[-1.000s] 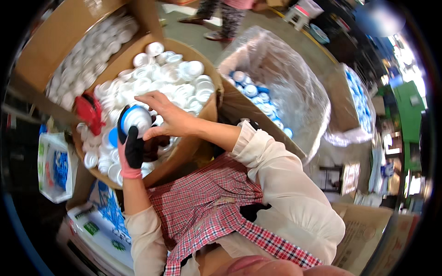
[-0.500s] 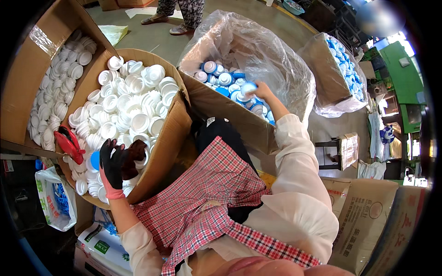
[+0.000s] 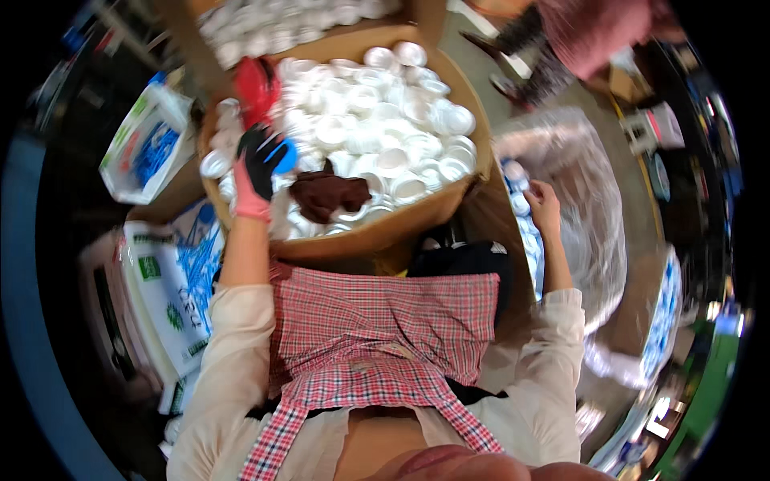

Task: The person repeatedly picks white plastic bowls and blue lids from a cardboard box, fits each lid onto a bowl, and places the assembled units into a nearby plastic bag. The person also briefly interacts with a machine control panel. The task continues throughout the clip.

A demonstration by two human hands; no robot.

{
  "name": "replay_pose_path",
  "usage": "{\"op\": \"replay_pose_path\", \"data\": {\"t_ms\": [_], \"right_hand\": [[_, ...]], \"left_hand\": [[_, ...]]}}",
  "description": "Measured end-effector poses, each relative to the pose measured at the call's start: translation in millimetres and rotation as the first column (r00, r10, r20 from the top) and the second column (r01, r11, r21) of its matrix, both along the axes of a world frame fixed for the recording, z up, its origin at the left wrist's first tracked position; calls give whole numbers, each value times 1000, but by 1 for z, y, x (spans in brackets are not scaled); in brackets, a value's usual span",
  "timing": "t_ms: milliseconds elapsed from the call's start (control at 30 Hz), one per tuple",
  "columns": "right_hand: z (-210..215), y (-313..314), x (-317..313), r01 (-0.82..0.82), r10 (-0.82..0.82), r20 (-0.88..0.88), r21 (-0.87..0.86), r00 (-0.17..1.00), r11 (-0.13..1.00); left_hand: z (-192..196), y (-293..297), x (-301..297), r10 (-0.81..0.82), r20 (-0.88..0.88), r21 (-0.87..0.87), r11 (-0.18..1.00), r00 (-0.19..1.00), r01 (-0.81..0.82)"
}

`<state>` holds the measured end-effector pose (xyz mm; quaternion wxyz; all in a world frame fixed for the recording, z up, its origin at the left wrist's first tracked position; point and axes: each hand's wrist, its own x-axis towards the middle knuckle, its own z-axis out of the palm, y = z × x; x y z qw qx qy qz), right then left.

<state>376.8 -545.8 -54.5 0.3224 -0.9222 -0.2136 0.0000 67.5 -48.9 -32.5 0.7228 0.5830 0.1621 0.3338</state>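
Note:
My left hand [image 3: 261, 171], in a black and pink glove, is closed at the left side of a cardboard box [image 3: 475, 88] heaped with white plastic caps [image 3: 393, 160]. A round blue cap [image 3: 286, 156] shows at its thumb side, in its grip. Just beyond the fingertips is a red object [image 3: 257, 86], too blurred to name. A crumpled dark brown cloth or glove [image 3: 329, 195] lies on the caps. My bare right hand [image 3: 543, 207] hovers with curled fingers at a second box of blue and white caps [image 3: 529, 248]; I cannot make out anything in it.
Clear plastic lining [image 3: 589, 216] bulges from the right box. More white caps [image 3: 281, 28] fill a box at the back. A white bag with blue pieces [image 3: 144, 160] stands left. Another person [image 3: 537, 56] stands beyond the boxes, back right.
My view has swung left. My right hand has drawn back from over the blue and white caps. The blue cap, formerly behind my left glove, now shows at its thumb side.

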Motion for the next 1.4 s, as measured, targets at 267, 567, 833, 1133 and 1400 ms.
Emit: {"op": "replay_pose_path", "data": {"t_ms": [267,567,833,1133,1400], "right_hand": [[27,351,-141,-816,805,172,-13,568,578],[-25,460,-169,-661,669,-272,135,691,738],[124,391,-198,-773,841,84,451,534,446],[13,270,-87,-516,600,40,-466,799,719],[79,294,-123,-408,373,179,231,910,883]], "left_hand": [[22,16,-26,315,195,-352,906,929,-233],[33,11,-42,370,93,-511,814,924,-275],[42,-6,-34,50,297,-817,530,953,227],[48,-22,-11,-42,532,-791,331,846,514],[72,-38,3,-199,778,-581,131,595,803]]}}
